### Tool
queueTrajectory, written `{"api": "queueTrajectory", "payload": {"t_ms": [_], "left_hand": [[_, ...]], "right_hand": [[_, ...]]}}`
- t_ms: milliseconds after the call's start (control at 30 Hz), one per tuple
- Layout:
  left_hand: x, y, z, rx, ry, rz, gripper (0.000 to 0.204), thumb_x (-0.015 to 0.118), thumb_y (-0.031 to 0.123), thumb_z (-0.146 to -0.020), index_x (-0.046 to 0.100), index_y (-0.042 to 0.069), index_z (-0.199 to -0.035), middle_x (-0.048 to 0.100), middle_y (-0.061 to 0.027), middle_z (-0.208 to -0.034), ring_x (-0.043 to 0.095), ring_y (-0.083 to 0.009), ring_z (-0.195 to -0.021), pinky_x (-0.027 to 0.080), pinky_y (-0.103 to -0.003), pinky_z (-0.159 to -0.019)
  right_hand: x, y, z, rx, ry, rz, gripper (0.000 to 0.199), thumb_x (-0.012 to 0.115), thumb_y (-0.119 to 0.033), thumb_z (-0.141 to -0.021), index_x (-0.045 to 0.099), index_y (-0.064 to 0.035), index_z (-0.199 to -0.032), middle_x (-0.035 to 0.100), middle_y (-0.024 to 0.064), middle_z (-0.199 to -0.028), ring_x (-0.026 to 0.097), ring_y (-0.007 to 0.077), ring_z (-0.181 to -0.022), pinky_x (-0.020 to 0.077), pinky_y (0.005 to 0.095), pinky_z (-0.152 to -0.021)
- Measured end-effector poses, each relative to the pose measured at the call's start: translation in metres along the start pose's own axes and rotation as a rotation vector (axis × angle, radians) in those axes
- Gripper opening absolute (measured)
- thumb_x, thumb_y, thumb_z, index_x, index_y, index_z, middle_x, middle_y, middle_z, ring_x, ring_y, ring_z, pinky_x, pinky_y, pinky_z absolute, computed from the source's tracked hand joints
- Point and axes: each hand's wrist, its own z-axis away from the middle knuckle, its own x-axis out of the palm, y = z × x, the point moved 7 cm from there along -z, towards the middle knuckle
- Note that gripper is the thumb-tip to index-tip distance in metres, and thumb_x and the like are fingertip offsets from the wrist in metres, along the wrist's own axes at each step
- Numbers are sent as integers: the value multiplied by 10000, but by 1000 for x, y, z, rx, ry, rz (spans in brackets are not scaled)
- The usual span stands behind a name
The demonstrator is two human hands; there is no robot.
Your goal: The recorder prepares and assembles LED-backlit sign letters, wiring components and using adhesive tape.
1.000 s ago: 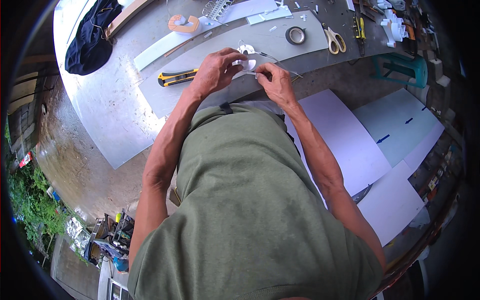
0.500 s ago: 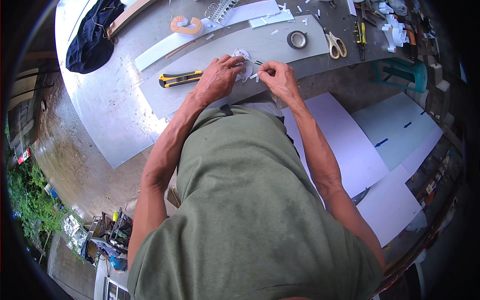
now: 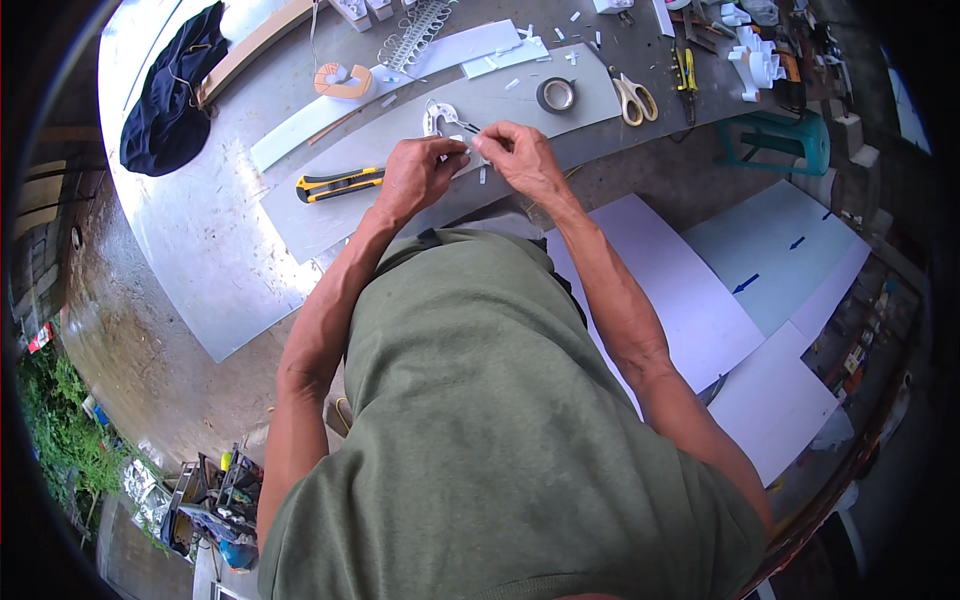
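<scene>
Near the table's (image 3: 205,235) left edge lies a dark cloth (image 3: 168,112), a wooden bar (image 3: 252,52) just beside it. Cream-handled scissors (image 3: 630,92) rest by the near edge, toward the right. Below that edge, farther right, is a teal stool (image 3: 818,145).

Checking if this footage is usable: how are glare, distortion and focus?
Head view: bright glare whitens the tabletop at left; head view: its edges bow and the corners go black; head view: the utility knife reads clearly, but detail between left hand and right hand is too small to tell.
</scene>
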Motion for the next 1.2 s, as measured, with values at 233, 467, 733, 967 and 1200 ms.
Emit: {"api": "queueTrajectory", "payload": {"t_ms": [233,467,733,967,1200], "left_hand": [[-9,-30,-6,-355,33,402,304,765,276,-980,786,6,-1119,773,-34,-864,602,-90,-694,509,-267,-652],[-12,-41,0,-402,128,663,299,741,253,-1002,753,-5,-1153,774,-42,-918,540,-47,-674,434,-220,-585],[-4,-37,-2,-442,215,642,311,743,253,-996,753,3,-1181,767,-32,-924,451,-6,-618,334,-191,-533],[1,-32,-1,-533,299,775,337,711,251,-1014,739,-10,-1226,728,-15,-911,413,-1,-615,292,-181,-509],[-3,-46,-3,-521,438,1083,327,701,202,-1023,726,-28,-1253,739,-37,-912,437,-11,-595,309,-187,-490]], "right_hand": [[-206,86,-9,-255,771,876,278,623,-39,-941,674,-1,-1212,662,186,-1209,613,377,-1159,481,480,-996],[-215,98,-3,-409,666,1029,280,638,-53,-939,655,15,-1210,634,203,-1207,602,391,-1109,477,466,-998],[-234,99,-35,-261,481,884,296,750,-174,-891,689,-12,-1131,667,193,-1043,608,390,-1041,481,501,-953],[-220,79,-34,-16,185,482,289,716,-149,-943,677,26,-1170,766,120,-977,763,252,-804,565,371,-607],[-109,22,4,144,-363,-342,279,693,-108,-994,637,65,-1206,728,100,-935,750,151,-827,510,218,-484]]}}
